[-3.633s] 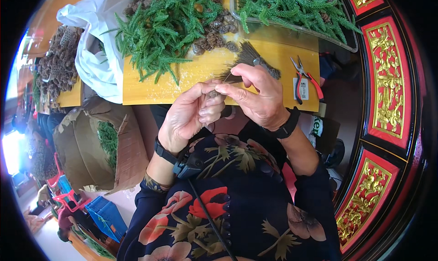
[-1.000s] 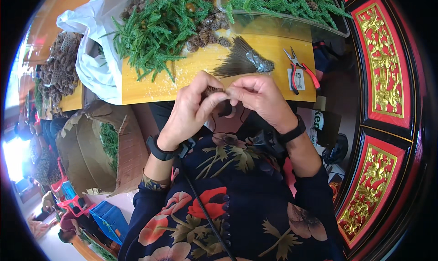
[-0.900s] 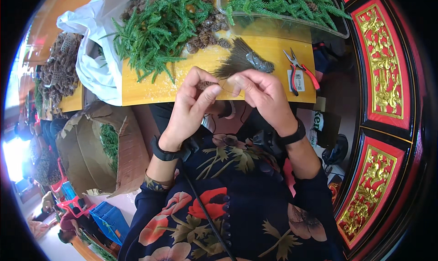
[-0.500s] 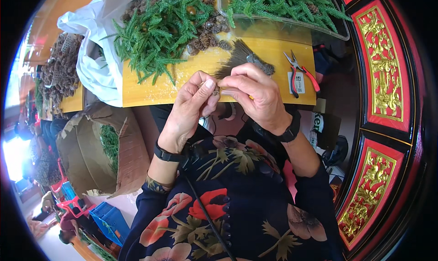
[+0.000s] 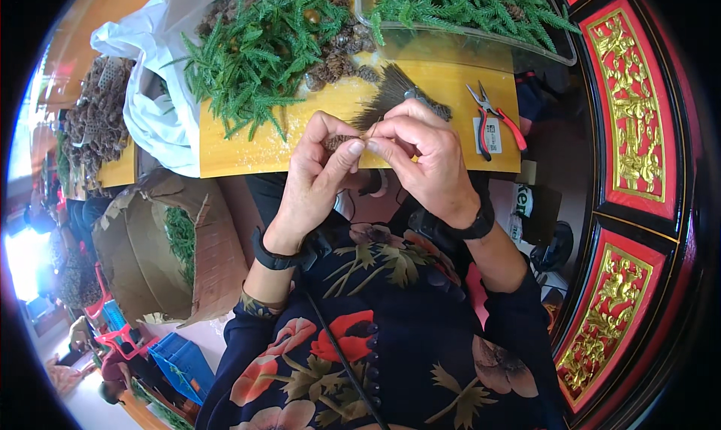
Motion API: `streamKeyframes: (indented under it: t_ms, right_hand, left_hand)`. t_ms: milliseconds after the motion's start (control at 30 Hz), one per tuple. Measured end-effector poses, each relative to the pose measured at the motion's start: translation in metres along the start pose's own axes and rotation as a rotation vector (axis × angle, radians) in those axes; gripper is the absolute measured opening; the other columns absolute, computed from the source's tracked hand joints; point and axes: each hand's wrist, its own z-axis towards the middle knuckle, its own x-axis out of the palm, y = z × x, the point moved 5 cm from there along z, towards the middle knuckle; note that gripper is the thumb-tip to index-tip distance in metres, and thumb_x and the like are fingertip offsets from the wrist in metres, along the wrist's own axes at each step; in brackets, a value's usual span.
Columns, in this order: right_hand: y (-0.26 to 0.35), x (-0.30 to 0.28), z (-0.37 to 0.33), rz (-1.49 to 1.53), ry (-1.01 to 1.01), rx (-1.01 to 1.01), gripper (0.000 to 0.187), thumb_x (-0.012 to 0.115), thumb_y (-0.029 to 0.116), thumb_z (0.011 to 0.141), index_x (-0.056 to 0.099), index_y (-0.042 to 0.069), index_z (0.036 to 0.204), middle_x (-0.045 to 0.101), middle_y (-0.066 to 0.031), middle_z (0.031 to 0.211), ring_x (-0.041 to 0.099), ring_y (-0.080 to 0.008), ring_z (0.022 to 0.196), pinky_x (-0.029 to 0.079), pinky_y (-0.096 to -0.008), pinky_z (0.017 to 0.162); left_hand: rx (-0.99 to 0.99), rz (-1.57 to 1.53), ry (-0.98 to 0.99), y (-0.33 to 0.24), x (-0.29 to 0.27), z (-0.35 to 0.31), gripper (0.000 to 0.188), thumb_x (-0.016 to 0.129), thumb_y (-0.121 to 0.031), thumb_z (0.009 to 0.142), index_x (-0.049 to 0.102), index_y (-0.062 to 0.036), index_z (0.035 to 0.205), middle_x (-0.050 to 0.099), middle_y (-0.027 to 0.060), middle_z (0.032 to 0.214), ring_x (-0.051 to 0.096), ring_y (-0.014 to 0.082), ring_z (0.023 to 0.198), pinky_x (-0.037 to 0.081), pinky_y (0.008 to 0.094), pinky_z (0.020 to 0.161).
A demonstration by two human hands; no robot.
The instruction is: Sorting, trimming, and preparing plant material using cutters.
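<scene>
My left hand (image 5: 319, 163) is closed round a small brown pine cone (image 5: 337, 141), with its thumb at the end of the cone. My right hand (image 5: 424, 159) meets it there, thumb and forefinger pinching a thin wire (image 5: 373, 128) against the cone's end. The fingertips hide most of the wire. Just beyond the hands lies a fanned bundle of dark thin wires (image 5: 390, 92). Red-handled pliers (image 5: 490, 113) rest open on the yellow table (image 5: 248, 156), to the right, over a small white label.
Green artificial pine sprigs (image 5: 255, 69) and loose pine cones (image 5: 330, 66) cover the table's far side. A clear plastic bin (image 5: 451, 36) holds more sprigs. White plastic bag (image 5: 154, 122) and torn cardboard box (image 5: 150, 250) are at left; carved red-gold panels (image 5: 631, 99) at right.
My left hand has turned, so the pine cone now shows more between its fingers. My right fingertips have come closer to my left thumb, and the thin wire shows upright above them.
</scene>
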Motion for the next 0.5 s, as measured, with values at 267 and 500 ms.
streamKeyframes:
  t_ms: [267,500]
  right_hand:
    - [0.01,-0.002,-0.009,-0.038,-0.147,0.002,0.015,0.072,-0.002,0.08,0.066,-0.001,0.094,0.058,-0.0054,0.088,0.055,-0.0078,0.069,0.042,-0.0201,0.058]
    - [-0.021,0.016,-0.029,0.229,-0.117,0.268,0.017,0.065,0.003,0.089,0.064,-0.002,0.105,0.058,-0.0031,0.095,0.054,-0.0048,0.072,0.043,-0.0177,0.06]
  left_hand:
    - [-0.019,-0.085,-0.063,0.003,-0.001,-0.001,0.014,0.058,-0.014,0.097,0.05,-0.007,0.106,0.055,-0.0018,0.079,0.043,0.0023,0.064,0.032,0.0163,0.055]
    - [0.109,0.2,-0.191,-0.004,0.003,-0.004,0.018,0.06,-0.009,0.094,0.048,-0.0047,0.106,0.057,0.0003,0.084,0.049,0.0036,0.069,0.039,0.0174,0.058]
